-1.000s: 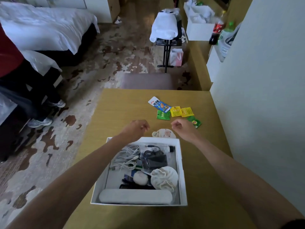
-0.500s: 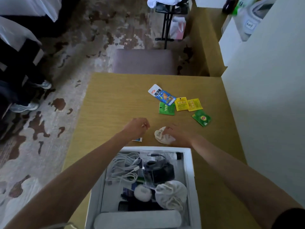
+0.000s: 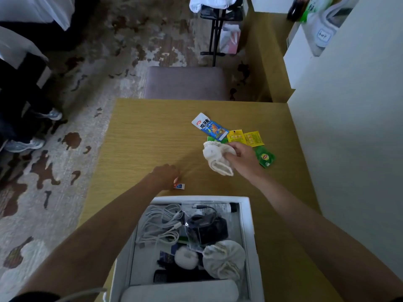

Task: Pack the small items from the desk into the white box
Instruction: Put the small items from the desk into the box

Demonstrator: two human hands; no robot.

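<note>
The white box (image 3: pixel 248 216) sits at the desk's near edge, holding white cables (image 3: pixel 161 225), a black adapter in a clear bag (image 3: pixel 207 229), a cream drawstring pouch (image 3: pixel 224 258) and other small items. My right hand (image 3: pixel 244 158) is shut on a small cream cloth pouch (image 3: pixel 216 158), held just above the desk beside the sachets. My left hand (image 3: pixel 165 175) rests fingers-down on the desk, touching a small white and blue packet (image 3: pixel 180 186). Beyond lie a blue snack packet (image 3: pixel 210 127), two yellow sachets (image 3: pixel 245 137) and a green tea sachet (image 3: pixel 265 158).
The wooden desk (image 3: pixel 141 144) meets a white wall (image 3: pixel 349 149) on the right. A padded stool (image 3: pixel 185 82) stands at the far edge. A person's legs and shoes (image 3: pixel 32 142) are on the patterned carpet to the left.
My right hand closed on the cream pouch and lifted it away from the box, toward the sachets. My left hand dropped onto the small white and blue packet. The view tilted down.
</note>
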